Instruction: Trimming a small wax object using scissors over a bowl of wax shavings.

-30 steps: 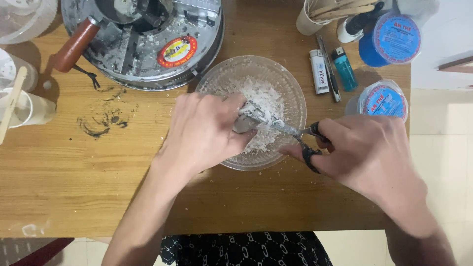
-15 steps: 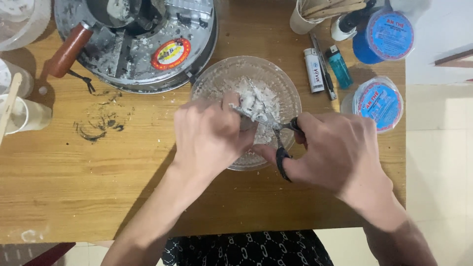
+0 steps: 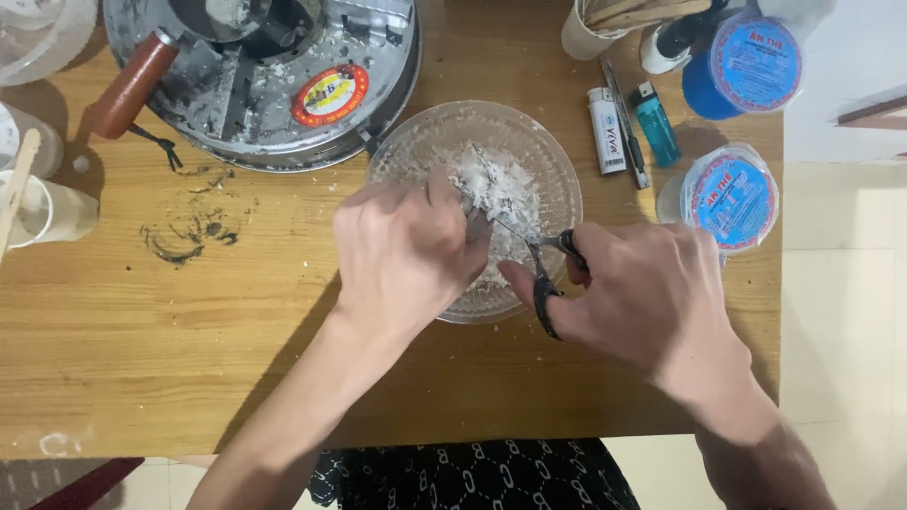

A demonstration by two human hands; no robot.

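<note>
We see a wooden worktop [image 3: 142, 359] carrying a glass bowl [image 3: 557, 161], a round metal grater [image 3: 274, 85], two lighters [image 3: 605, 127], blue-lidded tubs [image 3: 732, 198], a cup of wooden sticks [image 3: 590, 28] and black smudges [image 3: 189, 236].

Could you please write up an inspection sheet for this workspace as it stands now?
Surface: wooden table, black smudges, white crumbs.
Job's things: glass bowl of white flakes; black-handled scissors, blades in the flakes.
Clutter: round metal grater, two lighters, blue-lidded tubs, cup of wooden sticks.
Grippers: right hand holds scissors; left hand pinches something white at the blades.
Cables: nothing seen.
Surroundings: pale tiled floor.
</note>
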